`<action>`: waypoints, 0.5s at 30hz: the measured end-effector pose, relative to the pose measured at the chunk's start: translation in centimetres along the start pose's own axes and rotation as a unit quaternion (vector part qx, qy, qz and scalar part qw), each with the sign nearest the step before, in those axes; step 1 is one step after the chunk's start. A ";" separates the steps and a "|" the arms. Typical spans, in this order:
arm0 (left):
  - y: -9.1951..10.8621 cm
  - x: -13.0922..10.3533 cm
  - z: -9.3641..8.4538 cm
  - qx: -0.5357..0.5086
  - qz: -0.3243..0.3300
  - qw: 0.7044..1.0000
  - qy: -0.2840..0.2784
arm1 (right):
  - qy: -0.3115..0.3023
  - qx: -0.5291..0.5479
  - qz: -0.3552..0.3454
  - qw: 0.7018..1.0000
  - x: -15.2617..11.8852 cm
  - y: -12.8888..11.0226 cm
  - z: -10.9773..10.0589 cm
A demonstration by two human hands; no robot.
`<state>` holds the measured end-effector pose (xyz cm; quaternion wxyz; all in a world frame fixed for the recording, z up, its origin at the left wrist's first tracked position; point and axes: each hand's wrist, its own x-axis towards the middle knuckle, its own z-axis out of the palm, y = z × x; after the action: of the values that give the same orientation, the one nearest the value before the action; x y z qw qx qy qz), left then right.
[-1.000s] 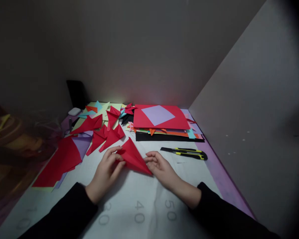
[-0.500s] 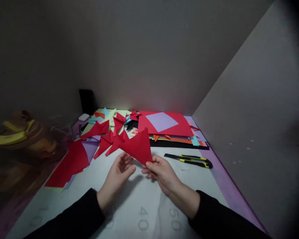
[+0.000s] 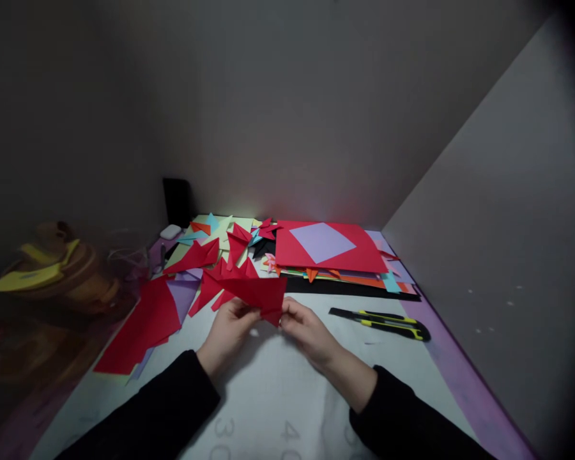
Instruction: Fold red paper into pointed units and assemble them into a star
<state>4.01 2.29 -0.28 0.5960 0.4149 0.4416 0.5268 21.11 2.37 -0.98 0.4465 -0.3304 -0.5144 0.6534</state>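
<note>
Both hands are on the same red paper (image 3: pixel 263 294), fingers bent in and not spread flat. Left hand (image 3: pixel 226 333) has it between thumb and fingers along the lower edge, around the middle of what I can see. Right hand (image 3: pixel 312 337) is pinching near the low right-hand corner, with the fingertips partly tucked behind it.

The paper's up off the bench (image 3: pixel 460 364), around the middle left to right, just on the far side of the hands. Its long way looks to run sideways, roughly in line with the back edge, with one corner dipping down between the hands. Neither hand is really nearer, both are touching it: right at the right end, left further in. Can't tell where its left end stops, because it blends into the folded red pieces (image 3: pixel 232 268) behind it.

Other stuff: more folded bits towards the back left corner, loose red sheets (image 3: pixel 138 326) along the left side, and a stack by the back right corner with a big red sheet (image 3: pixel 367 246) and a lilac square (image 3: pixel 322 243) on top. Cutter (image 3: pixel 381 322) is lying over by the right edge, well apart from the right hand.
</note>
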 end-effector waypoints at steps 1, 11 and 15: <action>-0.2 0.0 0.0 0.004 -0.009 1.000 -0.010 | -0.014 0.028 0.020 0.999 0.0 0.0 -0.1; -0.5 -0.5 0.3 -0.035 -0.041 0.996 -0.067 | -0.075 0.115 0.067 0.988 -0.2 -0.7 0.0; -0.4 -0.6 0.8 -0.046 -0.044 0.995 -0.072 | -0.046 0.067 0.029 0.996 -0.1 -0.1 -0.1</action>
<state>4.80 1.64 -0.37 0.6674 0.4044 0.3902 0.4886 21.22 2.32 -0.88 0.4244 -0.2841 -0.4800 0.7133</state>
